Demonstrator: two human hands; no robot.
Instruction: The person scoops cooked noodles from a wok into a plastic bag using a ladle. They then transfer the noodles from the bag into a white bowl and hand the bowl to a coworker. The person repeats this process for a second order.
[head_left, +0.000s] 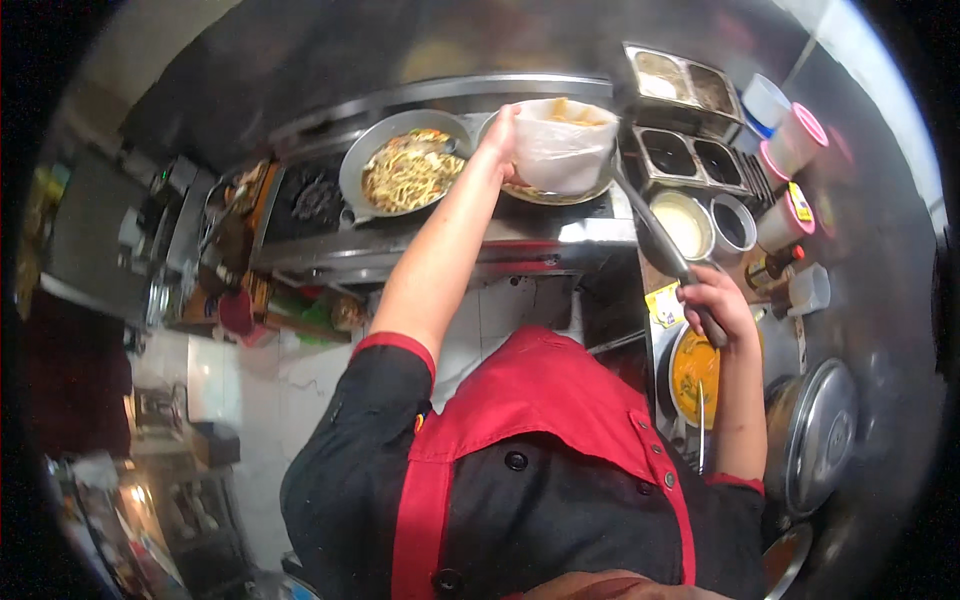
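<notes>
My left hand (504, 150) grips the side of a white plastic tub or bag (564, 150) with tan contents at its top, raised over the right-hand pan (555, 199) on the stove. That pan is mostly hidden beneath it. Around the handle (649, 217) of that pan or of a utensil, which slants down to the right, my right hand (716, 304) is closed. Left of the white container, a grey pan (358, 161) holds noodles (409, 172) with vegetables and a dark spoon or ladle.
Steel inserts (670, 154), a pot of creamy liquid (679, 225), a pot of dark liquid (731, 223), a sauce bottle (772, 268) and pink-lidded tubs (795, 139) stand at the right. Nearer are a bowl of orange sauce (694, 367) and a large lidded pot (825, 435). A burner (311, 199) lies left.
</notes>
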